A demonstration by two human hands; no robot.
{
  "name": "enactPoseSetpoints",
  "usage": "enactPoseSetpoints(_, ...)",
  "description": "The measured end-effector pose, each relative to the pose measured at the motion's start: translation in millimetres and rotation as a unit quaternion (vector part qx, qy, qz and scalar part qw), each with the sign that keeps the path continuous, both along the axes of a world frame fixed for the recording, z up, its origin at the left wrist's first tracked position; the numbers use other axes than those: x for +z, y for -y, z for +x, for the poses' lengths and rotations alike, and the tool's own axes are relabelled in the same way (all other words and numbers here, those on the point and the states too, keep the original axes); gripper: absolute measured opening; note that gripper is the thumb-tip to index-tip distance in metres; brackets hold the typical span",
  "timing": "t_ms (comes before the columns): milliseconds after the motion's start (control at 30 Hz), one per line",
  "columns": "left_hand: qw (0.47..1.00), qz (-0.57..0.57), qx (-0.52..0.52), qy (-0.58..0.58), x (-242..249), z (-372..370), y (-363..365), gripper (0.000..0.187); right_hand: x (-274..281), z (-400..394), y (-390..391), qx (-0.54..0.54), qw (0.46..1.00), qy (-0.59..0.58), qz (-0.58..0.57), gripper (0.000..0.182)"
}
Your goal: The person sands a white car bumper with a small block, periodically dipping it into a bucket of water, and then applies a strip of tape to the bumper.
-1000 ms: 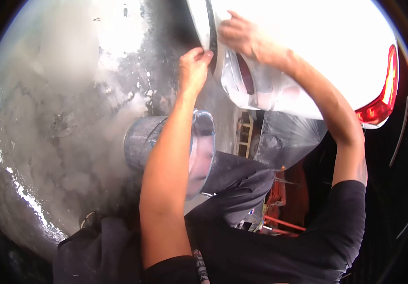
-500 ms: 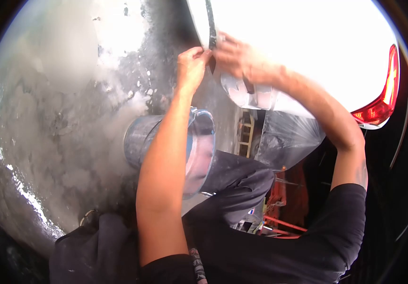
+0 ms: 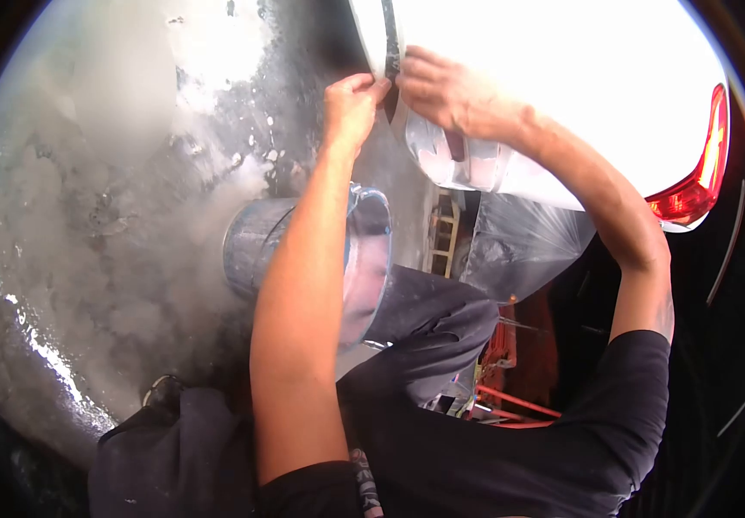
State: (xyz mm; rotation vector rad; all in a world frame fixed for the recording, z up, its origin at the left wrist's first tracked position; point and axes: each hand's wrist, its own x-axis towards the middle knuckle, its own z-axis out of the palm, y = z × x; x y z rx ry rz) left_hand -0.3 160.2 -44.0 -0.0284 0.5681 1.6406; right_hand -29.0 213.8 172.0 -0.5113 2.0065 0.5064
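Note:
In the head view, my left hand [image 3: 353,110] has its thumb and fingers pinched together at the lower end of a narrow white edge piece [image 3: 372,39]. What lies between its fingertips is too small to make out. A dark strip [image 3: 391,33] runs between that piece and a large white car body panel [image 3: 580,73]. My right hand [image 3: 448,93] rests against the panel beside the strip, its fingers stretched out and slightly bent. The two hands are close together, with the dark gap between them. Below them, a glossy, partly clear section [image 3: 437,155] sits at the panel's corner.
A blue-grey bucket [image 3: 251,246] stands behind my left forearm, near my dark-trousered leg [image 3: 424,319]. Clear plastic sheeting [image 3: 528,242] hangs below the panel. A red tail light [image 3: 700,186] is at right. Red metal bars [image 3: 519,404] lie low; wet-patched grey floor [image 3: 130,285] fills the left.
My right hand has shifted slightly up and right along the panel, and it is less blurred. My left hand stays pinched at the edge piece, a little higher in view.

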Motion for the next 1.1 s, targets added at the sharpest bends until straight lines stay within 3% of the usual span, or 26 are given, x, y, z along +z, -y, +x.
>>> enactPoseSetpoints(200,1.0,0.021,0.007,-0.014,-7,-9,-1,0.041,-13,33,18,-0.022,1.0,0.01,-0.017,0.03)
enactPoseSetpoints(300,0.999,0.021,-0.013,-0.023,-8,-13,1,0.042,-13,23,5,-0.013,0.995,-0.073,-0.067,0.018)
enactPoseSetpoints(367,1.0,0.015,-0.019,0.014,-4,-9,3,0.04,-4,10,12,-0.028,0.998,-0.035,0.035,0.031)
enactPoseSetpoints(467,0.998,0.047,-0.012,0.036,-11,-2,-3,0.037,-19,44,36,-0.022,0.998,0.022,0.046,0.032)
enactPoseSetpoints(633,0.999,0.045,-0.015,0.008,-7,-10,1,0.032,-22,46,24,-0.058,0.997,-0.056,0.019,0.027)
enactPoseSetpoints(733,0.997,0.03,-0.014,0.063,-1,-2,2,0.034,-19,43,37,-0.01,0.997,-0.068,0.044,0.026)
enactPoseSetpoints(800,0.998,0.029,0.004,0.058,-8,-1,-3,0.035,-35,63,61,-0.021,0.986,0.129,0.107,0.029)
enactPoseSetpoints(933,0.999,0.048,-0.005,-0.013,-15,-10,-6,0.035,-28,70,56,-0.025,0.996,0.04,0.073,0.031)
enactPoseSetpoints(1067,0.998,0.017,-0.004,0.053,-10,-4,-2,0.028,-15,59,39,-0.026,0.993,-0.083,0.082,0.038)
enactPoseSetpoints(1100,0.998,0.025,-0.031,0.052,-13,1,0,0.031,-17,61,51,-0.061,0.995,0.002,0.084,0.037)
